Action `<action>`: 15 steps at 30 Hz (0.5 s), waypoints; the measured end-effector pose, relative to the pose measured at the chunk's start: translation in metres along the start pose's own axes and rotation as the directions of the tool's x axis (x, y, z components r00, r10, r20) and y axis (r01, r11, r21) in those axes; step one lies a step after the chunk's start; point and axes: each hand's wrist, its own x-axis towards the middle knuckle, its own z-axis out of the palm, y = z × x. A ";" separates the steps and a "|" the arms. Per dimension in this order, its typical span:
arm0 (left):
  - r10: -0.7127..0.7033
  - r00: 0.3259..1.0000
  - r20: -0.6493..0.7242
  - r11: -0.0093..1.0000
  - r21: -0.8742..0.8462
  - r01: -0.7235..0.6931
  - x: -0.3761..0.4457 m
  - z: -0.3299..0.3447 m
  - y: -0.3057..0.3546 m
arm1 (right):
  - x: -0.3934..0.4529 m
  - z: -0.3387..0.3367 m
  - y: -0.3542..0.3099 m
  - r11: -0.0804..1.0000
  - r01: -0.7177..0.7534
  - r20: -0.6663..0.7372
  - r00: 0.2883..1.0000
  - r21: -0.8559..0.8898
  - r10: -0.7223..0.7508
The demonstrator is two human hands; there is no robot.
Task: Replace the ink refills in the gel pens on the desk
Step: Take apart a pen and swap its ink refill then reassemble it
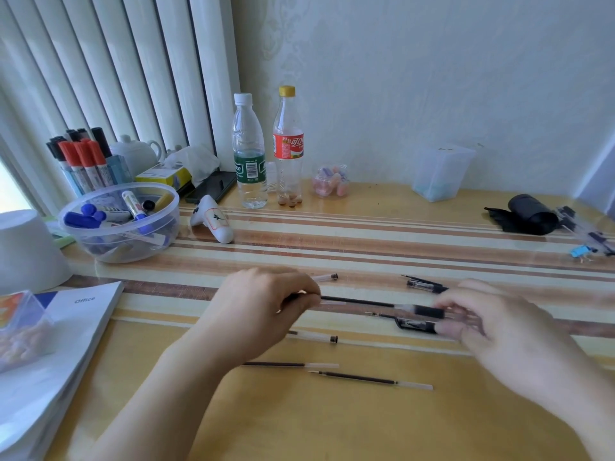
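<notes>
While the left hand (266, 304) pinches a dark refill (357, 301) over the striped surface (366, 247), the right hand's (509, 331) blurred fingers (449, 327) curl round the pen barrel (429, 311) at its other end. Two spare refills (369, 380) lie nearer the person; a booklet (83, 314) at left reads "Office".

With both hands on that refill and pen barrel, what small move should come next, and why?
Probably slide the refill further into the pen barrel. The left hand pinches the refill's near end, the right hand holds the barrel, and a long stretch of refill is exposed between them. Motion blur hides the exact finger placement on the barrel.
</notes>
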 end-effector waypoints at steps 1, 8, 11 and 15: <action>-0.019 1.000 -0.012 1.000 0.012 0.019 0.000 -0.002 -0.002 | 0.000 -0.003 0.006 0.999 -0.030 0.033 0.999 -0.042 0.032; -0.010 1.000 -0.027 0.998 -0.067 0.008 0.001 -0.001 0.001 | -0.003 -0.013 -0.008 0.933 0.002 -0.072 0.997 0.360 0.026; 0.044 0.999 0.004 0.993 -0.108 -0.043 0.001 0.005 0.010 | -0.004 -0.003 -0.024 0.925 0.100 -0.037 0.995 0.365 -0.093; 0.037 0.997 0.067 0.988 -0.151 -0.026 0.000 0.002 0.006 | -0.006 0.001 -0.027 0.955 0.120 -0.002 0.992 0.273 -0.124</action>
